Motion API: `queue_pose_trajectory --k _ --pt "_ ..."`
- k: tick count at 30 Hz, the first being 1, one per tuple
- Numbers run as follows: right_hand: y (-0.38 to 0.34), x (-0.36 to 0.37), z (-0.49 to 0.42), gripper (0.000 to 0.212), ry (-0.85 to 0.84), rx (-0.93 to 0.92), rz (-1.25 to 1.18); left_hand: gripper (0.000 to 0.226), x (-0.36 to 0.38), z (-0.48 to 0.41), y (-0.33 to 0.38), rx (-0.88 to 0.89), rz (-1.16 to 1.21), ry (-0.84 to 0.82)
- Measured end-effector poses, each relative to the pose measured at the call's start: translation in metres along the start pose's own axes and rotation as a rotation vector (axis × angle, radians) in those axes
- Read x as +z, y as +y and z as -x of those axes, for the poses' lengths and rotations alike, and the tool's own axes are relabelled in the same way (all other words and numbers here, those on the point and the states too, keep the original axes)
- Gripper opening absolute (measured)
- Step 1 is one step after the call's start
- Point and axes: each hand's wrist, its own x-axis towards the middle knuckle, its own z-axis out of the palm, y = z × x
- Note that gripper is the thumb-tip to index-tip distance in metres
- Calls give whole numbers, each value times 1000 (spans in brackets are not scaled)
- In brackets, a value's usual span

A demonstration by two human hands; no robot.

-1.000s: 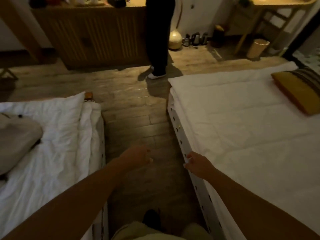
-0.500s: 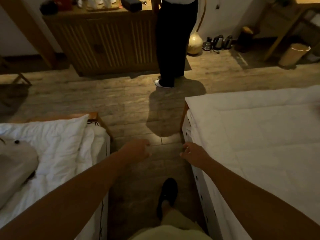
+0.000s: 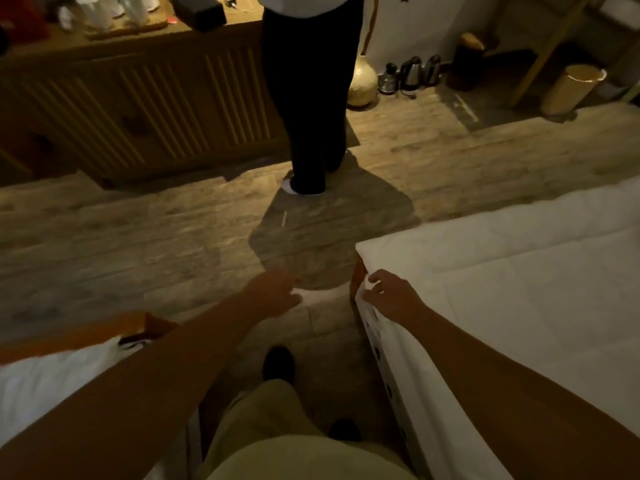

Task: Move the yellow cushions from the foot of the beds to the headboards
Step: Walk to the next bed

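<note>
I stand in the aisle between two white beds. The right bed (image 3: pixel 540 292) fills the right side, and only a corner of the left bed (image 3: pixel 45 386) shows at the lower left. No yellow cushion is in view now. My left hand (image 3: pixel 277 292) hangs over the floor with loosely curled fingers and holds nothing. My right hand (image 3: pixel 388 296) hovers at the near corner of the right bed, fingers apart and empty, close to the sheet's edge.
A person in dark trousers (image 3: pixel 308 109) stands ahead, in front of a slatted wooden cabinet (image 3: pixel 138 109). A gold vase (image 3: pixel 362 83), kettles (image 3: pixel 408 76) and a round bin (image 3: pixel 571 88) sit on the floor at the back. Wooden floor (image 3: pixel 138 244) lies between the beds.
I have walked forward along the aisle toward the foot of the beds. The yellow cushion on the right bed has left the view. Both hands stay empty.
</note>
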Motion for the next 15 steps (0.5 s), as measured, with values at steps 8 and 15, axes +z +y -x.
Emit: queue_pose_trajectory --k 8,15 --pt "-60 -57 -136 45 163 154 -75 38 -127 -181 -14 220 -3 -71" --pt "-84 -97 -214 44 280 336 -266 50 -221 -317 32 452 -306 -142"
